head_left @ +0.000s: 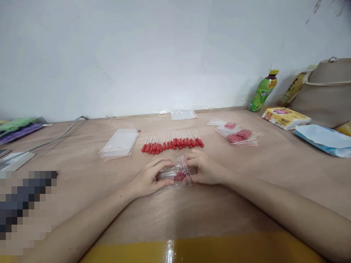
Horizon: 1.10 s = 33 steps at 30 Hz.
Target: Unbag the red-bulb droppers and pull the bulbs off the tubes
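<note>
Between my hands is a clear zip bag (179, 176) holding several thin clear droppers with red bulbs. My left hand (156, 175) is closed around the bag's left end, thumb at the front. At the right end, by the red-lined zip edge, my right hand (201, 168) grips the bag with its fingers and thumb. Just beyond the hands lies a row of loose droppers (175, 143), red bulbs toward me. A stack of flat clear bags (120, 143) sits to their left. Filled bags with red bulbs (237, 135) are piled on the right.
On the brown table (82, 190), a green bottle (263, 91), tissue pack (286, 117), blue-white packet (325, 140) and grey bag (323, 95) stand or lie right. A cable (60, 136) and green-purple packs (20, 128) are left. Another clear bag (183, 115) lies near the wall.
</note>
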{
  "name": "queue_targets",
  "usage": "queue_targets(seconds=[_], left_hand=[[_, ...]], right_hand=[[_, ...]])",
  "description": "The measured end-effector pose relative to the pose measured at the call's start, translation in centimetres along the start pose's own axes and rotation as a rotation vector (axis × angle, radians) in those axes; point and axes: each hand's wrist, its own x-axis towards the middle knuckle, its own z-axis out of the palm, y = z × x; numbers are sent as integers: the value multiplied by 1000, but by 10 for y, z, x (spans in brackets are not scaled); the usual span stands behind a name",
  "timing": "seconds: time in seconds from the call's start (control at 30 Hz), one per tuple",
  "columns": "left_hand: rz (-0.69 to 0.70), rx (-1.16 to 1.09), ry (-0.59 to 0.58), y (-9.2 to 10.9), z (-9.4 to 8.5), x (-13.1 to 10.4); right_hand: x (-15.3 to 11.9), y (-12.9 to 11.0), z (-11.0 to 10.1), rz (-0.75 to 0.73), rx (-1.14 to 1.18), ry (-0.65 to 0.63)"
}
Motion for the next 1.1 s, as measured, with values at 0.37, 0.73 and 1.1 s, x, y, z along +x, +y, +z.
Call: queue_targets(seconds=[0.37,0.73,1.1], left_hand=[[100,208,-84,-6,1,-4],[116,150,-184,-11,-6,-7],[115,-29,-192,2,-10,6]], right_hand=[[-5,-6,8,263,286,26],[-6,20,-23,506,778,32],[-13,45,-95,462,467,538]])
